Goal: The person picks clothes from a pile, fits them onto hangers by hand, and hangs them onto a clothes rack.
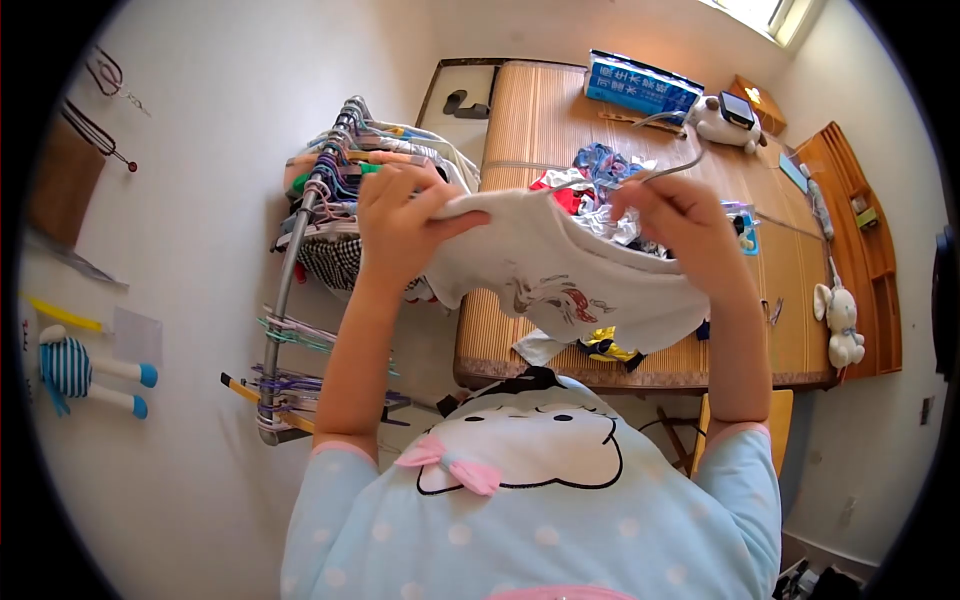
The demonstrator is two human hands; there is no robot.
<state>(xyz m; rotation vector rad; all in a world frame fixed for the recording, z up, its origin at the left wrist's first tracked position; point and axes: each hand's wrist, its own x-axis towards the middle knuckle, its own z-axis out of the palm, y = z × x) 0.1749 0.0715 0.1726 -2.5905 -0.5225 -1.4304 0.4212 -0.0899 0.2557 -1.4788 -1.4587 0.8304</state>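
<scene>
In front of me a white printed shirt (pixel 560 270) is held up above the table's near edge. My left hand (pixel 400 215) pinches one shoulder of it between thumb and fingers. A thin grey clothes hanger (pixel 682 165) shows at the neckline, its hook pointing away from me. My right hand (pixel 685 220) is closed at the hanger, close to the other side of the neck. One end of the hanger reaches into the shirt opening; how far it goes inside is hidden by the cloth.
A clothes rack (pixel 300 220) with hung garments and spare hangers stands at left. On the slatted-mat table (pixel 540 110) lie a clothes pile (pixel 605 165), a blue package (pixel 642 85), a yellow-black garment (pixel 610 345) and a plush toy (pixel 720 122). A wooden shelf (pixel 880 270) stands right.
</scene>
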